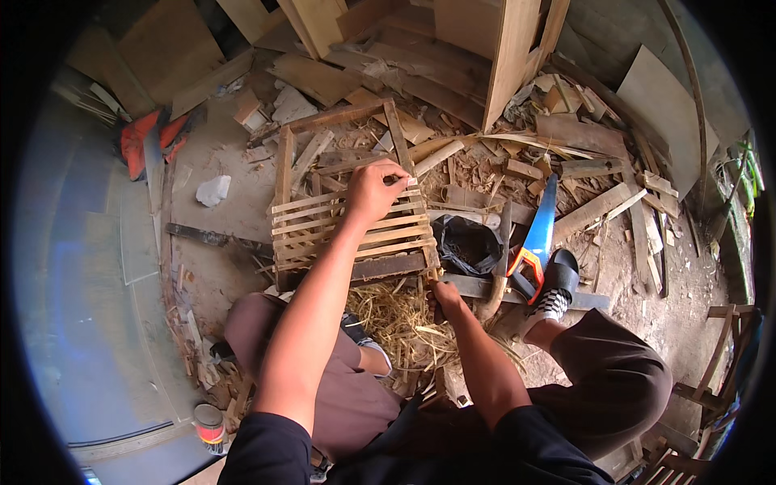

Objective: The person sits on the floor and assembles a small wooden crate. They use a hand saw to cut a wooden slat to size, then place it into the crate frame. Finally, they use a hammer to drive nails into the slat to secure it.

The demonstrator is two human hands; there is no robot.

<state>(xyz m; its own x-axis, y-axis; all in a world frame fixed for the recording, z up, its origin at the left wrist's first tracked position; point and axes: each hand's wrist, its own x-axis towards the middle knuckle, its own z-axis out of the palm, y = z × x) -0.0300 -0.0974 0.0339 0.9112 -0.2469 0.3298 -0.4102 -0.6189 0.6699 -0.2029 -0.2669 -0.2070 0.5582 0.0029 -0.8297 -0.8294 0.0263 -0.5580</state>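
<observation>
A wooden frame (284, 166) with several thin slats (356, 236) nailed across its near half lies in front of me. Over the slats reaches my left hand (373, 194), its fingertips pinched at the frame's right rail, by the end of the farthest slat. A small pale bit shows at those fingertips, too small to name. Down at the frame's near right corner, my right hand (444, 302) is closed with its fingers curled; what they grip is mostly hidden. Straw-like wood shavings (396, 323) lie beneath the frame, between my legs.
Right of the frame are a black plastic bag (467, 242), a wooden-handled blade tool (493, 295) and a handsaw (540, 230) near my right foot. Scrap boards (598, 214) litter the floor beyond. A white lump (213, 191) and a can (209, 423) are at left.
</observation>
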